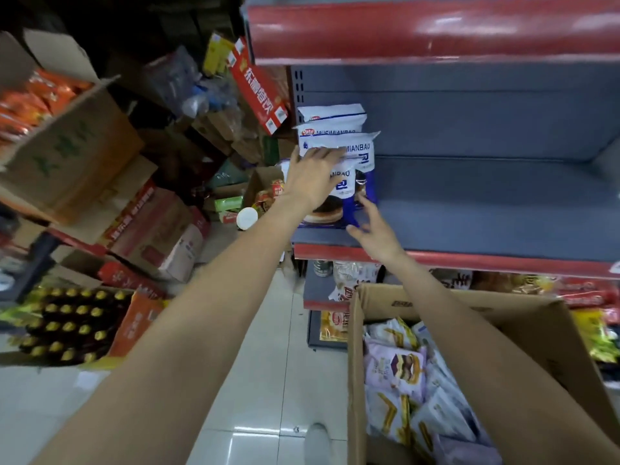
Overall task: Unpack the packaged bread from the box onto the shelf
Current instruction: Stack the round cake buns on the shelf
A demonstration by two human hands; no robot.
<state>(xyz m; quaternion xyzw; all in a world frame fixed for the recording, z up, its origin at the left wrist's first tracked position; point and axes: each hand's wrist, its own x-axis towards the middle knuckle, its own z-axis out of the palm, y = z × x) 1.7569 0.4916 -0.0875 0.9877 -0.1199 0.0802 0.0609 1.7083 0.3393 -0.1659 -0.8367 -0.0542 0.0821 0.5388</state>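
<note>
The left hand [313,176] lies flat with straight fingers on the front bread pack [339,193] at the shelf [486,209] end; the right hand [372,226], fingers spread, touches its lower corner (more packs wait in the box [375,307] below). Best to steady the row upright before letting go.

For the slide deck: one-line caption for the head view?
Left hand steadies upright bread packages on the grey shelf; open right hand hovers beside them above the cardboard box.
</note>
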